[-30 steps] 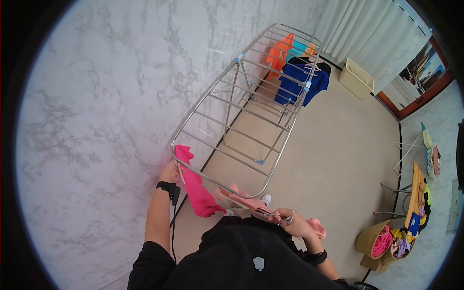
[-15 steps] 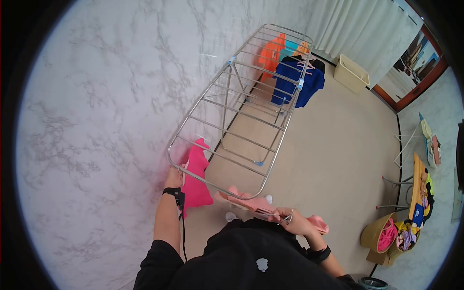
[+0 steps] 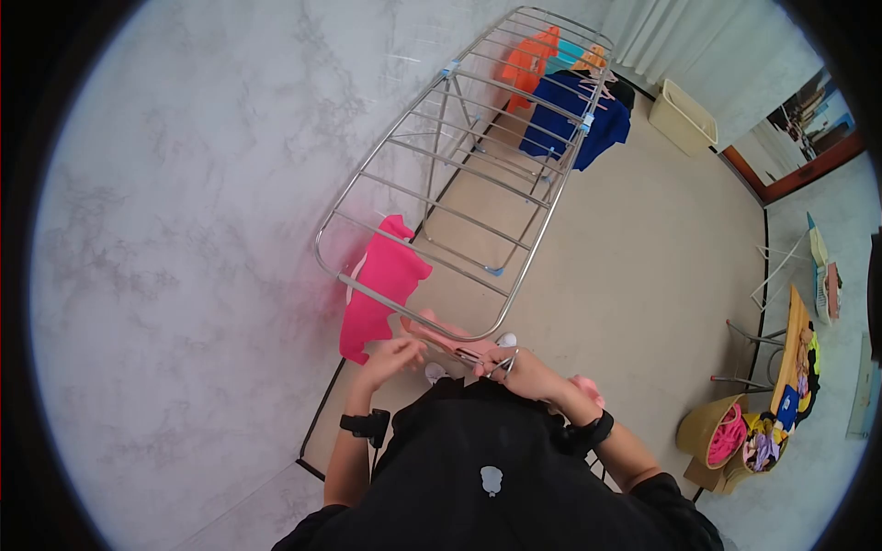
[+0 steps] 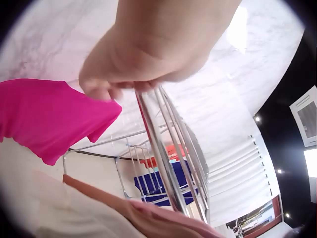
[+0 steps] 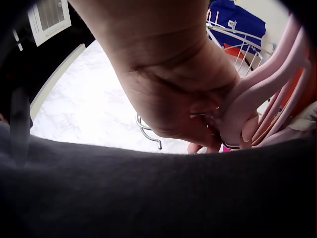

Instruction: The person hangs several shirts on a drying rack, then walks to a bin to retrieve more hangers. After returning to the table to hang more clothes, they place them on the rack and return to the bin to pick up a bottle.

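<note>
A hot pink garment (image 3: 384, 275) hangs on a hanger at the near left end of the metal drying rack (image 3: 548, 220). Clear of that garment, my left hand (image 3: 393, 356) is in front of the rack's near rail, its fingers relaxed and holding nothing. In the left wrist view, the left fingertips overlap the rack's rail (image 4: 161, 153). My right hand (image 3: 516, 369), close before the black shirt, grips pink hangers (image 5: 267, 82) by their metal hooks (image 5: 148, 136). Light pink clothing (image 3: 450, 332) extends from the hangers toward the left hand.
Blue (image 3: 556, 115) and orange (image 3: 531, 66) garments hang at the rack's far end. Beyond them, a cream basket (image 3: 683, 118) stands on the floor. At right are a woven basket (image 3: 703, 427) and a wooden bench (image 3: 785, 354) bearing clothes. A marble-patterned wall (image 3: 184, 230) runs along the left.
My left hand has let go of the hot pink garment's hanger and moved right, toward the right hand. The garment now hangs spread out from the rack. The right hand keeps its hold on the hangers.
</note>
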`<state>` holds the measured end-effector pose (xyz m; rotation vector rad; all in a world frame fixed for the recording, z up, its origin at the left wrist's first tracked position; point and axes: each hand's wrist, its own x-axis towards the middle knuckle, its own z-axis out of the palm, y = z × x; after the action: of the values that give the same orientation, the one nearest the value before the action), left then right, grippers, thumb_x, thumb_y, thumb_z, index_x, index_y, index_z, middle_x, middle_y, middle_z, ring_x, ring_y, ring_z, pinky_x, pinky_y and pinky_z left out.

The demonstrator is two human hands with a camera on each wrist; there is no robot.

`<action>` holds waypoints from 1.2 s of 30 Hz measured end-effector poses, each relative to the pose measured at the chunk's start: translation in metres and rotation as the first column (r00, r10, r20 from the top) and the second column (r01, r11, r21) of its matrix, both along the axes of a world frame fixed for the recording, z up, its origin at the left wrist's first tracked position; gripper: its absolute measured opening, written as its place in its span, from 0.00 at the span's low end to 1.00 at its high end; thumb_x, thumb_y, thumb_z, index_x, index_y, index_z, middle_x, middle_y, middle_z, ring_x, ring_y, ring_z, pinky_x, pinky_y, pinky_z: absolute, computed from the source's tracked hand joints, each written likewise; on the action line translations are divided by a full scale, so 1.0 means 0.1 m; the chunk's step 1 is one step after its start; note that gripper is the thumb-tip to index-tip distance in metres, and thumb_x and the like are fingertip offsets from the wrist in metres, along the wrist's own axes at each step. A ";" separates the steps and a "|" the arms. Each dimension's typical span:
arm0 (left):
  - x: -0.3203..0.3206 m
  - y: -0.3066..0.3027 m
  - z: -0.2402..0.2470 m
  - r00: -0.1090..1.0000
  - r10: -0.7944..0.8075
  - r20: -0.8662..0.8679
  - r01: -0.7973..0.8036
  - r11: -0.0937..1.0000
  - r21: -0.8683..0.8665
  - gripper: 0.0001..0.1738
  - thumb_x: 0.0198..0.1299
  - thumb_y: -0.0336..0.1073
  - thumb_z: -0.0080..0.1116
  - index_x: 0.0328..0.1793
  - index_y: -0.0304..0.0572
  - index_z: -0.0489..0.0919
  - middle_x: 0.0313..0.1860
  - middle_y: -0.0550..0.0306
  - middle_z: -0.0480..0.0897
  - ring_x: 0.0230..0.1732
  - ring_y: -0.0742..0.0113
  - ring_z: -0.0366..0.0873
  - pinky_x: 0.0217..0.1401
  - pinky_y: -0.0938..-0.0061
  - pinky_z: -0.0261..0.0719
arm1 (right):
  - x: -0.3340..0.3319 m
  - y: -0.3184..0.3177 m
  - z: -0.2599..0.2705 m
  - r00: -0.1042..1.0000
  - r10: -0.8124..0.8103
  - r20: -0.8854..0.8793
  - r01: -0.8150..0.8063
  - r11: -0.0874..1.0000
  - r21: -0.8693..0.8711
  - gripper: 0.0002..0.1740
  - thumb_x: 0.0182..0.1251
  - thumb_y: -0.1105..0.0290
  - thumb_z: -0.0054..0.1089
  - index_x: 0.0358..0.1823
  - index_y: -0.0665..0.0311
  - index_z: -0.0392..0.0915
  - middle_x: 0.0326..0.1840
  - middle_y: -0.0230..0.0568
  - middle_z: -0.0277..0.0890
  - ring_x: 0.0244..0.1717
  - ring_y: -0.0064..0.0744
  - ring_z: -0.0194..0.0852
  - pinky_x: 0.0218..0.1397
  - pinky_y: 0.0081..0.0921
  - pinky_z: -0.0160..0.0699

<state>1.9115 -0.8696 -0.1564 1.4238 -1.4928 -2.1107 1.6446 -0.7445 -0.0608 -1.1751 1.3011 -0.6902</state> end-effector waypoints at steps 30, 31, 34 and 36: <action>-0.15 0.51 -0.56 0.912 0.391 -0.121 -0.342 0.891 0.299 0.20 0.69 0.39 0.45 0.61 0.33 0.65 0.46 0.50 0.78 0.49 0.59 0.80 0.52 0.66 0.82 | 0.28 -0.32 -0.39 0.957 -0.141 0.254 0.117 0.987 0.107 0.14 0.74 0.68 0.44 0.50 0.65 0.78 0.40 0.30 0.79 0.39 0.17 0.72 0.43 0.18 0.73; -0.13 0.51 -0.55 0.932 0.358 -0.052 -0.334 0.907 0.256 0.20 0.68 0.38 0.44 0.61 0.32 0.64 0.47 0.50 0.78 0.48 0.58 0.80 0.51 0.65 0.83 | 0.25 -0.25 -0.24 0.967 -0.167 0.195 0.141 0.980 0.142 0.14 0.74 0.68 0.45 0.50 0.65 0.78 0.40 0.30 0.79 0.39 0.17 0.72 0.43 0.19 0.74; -0.08 0.52 -0.63 0.968 0.246 0.059 -0.252 0.955 0.154 0.20 0.67 0.37 0.44 0.60 0.30 0.64 0.45 0.47 0.78 0.48 0.56 0.80 0.48 0.64 0.84 | 0.16 0.01 -0.18 0.969 -0.233 0.086 0.214 0.959 0.184 0.14 0.73 0.67 0.46 0.51 0.65 0.78 0.41 0.31 0.80 0.38 0.19 0.73 0.44 0.19 0.75; -0.05 0.50 -0.76 0.980 0.172 0.100 -0.182 0.979 0.097 0.20 0.67 0.36 0.43 0.60 0.29 0.64 0.43 0.44 0.79 0.48 0.54 0.80 0.45 0.64 0.84 | 0.12 0.16 -0.16 0.963 -0.268 0.036 0.257 0.948 0.190 0.14 0.73 0.67 0.48 0.51 0.65 0.77 0.41 0.32 0.80 0.38 0.20 0.74 0.44 0.19 0.75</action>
<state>1.9066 -0.8197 -0.2327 1.6443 -1.2469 -2.0686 1.6563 -0.7281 -0.0766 -0.8324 1.4516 -0.7737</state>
